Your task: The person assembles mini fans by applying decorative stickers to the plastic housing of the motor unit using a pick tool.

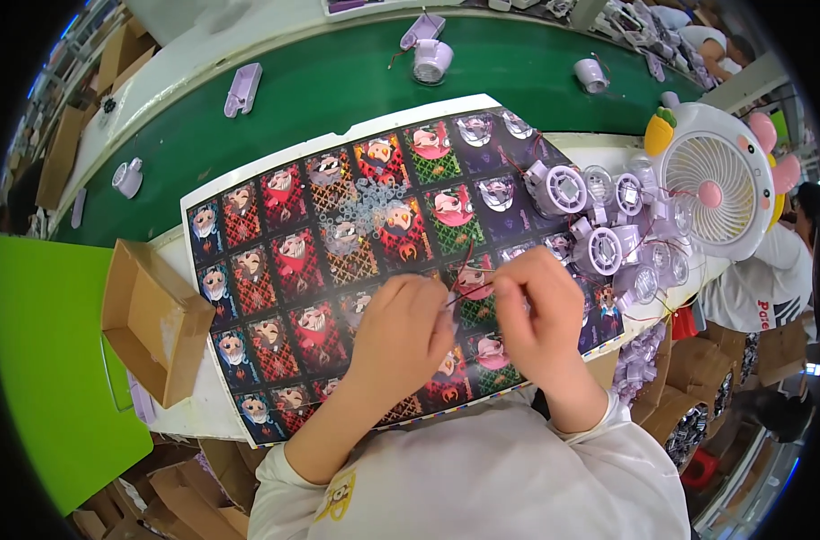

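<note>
Both of my hands work close together over a printed sheet (266, 261) with rows of cartoon figures. My left hand (399, 335) is closed, its fingertips pinched around the end of some thin dark and red wires (469, 290). Just to the right, my right hand (543, 310) pinches the other side of these wires between thumb and curled fingers. Whatever else sits inside the left fingers is hidden. Beyond the hands, a loose pile of small clear pieces (374, 205) lies on the sheet.
Right of the sheet are clustered lilac lamp housings (600, 250) with wires, beside a white animal-faced fan (711, 180). An open cardboard box (149, 328) stands at left. Lilac parts lie on the green conveyor belt (329, 81) beyond. Cardboard boxes (698, 378) stand below, right.
</note>
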A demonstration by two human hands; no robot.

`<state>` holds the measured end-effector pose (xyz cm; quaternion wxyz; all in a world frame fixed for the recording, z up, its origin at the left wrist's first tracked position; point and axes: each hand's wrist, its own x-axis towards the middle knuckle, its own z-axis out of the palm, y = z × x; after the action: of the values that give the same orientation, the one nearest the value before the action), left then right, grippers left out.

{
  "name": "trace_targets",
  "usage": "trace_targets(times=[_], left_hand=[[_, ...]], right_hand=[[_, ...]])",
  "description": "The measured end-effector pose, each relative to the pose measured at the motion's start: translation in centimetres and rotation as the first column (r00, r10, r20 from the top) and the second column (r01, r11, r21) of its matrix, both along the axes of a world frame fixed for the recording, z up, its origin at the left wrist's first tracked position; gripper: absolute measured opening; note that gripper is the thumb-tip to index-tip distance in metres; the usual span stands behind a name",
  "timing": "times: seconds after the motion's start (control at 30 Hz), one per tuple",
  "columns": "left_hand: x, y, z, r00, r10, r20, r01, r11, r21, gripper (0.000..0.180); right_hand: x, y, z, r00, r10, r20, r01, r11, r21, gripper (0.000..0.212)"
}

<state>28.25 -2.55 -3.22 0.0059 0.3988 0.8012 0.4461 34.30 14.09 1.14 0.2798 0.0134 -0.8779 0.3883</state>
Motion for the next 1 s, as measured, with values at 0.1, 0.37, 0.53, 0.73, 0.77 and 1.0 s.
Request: trace_targets(times=[0.1,0.37,0.53,0.73,0.77,1.0], left_hand=[[-0.1,-0.4,-0.5,0.997,0.000,0.075,-0.003,0.999,0.038,0.026],[-0.3,-0.4,-1.6,0.962,-0.025,0.271,-0.008,0.993,0.118,0.034],[-0.4,-0.5,-1.8,0.944,-0.053,0.327,0.014,0.993,0.121,0.033],[-0.8,-0.8,-2.3,0.914,-0.126,0.387,0.049,0.978,0.203,0.036],[-0.7,-0.8,-2.5,0.915,-0.124,0.384,0.048,0.978,0.203,0.036],[-0.4,-0.8,-2.1,0.912,-0.095,0.399,0.031,0.986,0.163,0.037]], right_hand=[[0.1,0.7,-1.0,0.964,0.148,0.220,0.032,0.757,-0.653,0.011],[-0.1,-0.6,-3.0,0.857,0.357,0.371,-0.144,0.858,-0.492,0.021],[-0.1,-0.4,-3.1,0.852,0.459,0.251,-0.227,0.757,-0.613,0.027],[0.0,-1.0,-2.3,0.890,0.386,0.243,-0.280,0.883,-0.377,0.040],[0.0,-1.1,-2.3,0.897,0.369,0.242,-0.280,0.900,-0.334,0.040],[-0.9,1.6,-3.4,0.956,-0.139,0.259,0.064,0.958,0.279,0.022]])
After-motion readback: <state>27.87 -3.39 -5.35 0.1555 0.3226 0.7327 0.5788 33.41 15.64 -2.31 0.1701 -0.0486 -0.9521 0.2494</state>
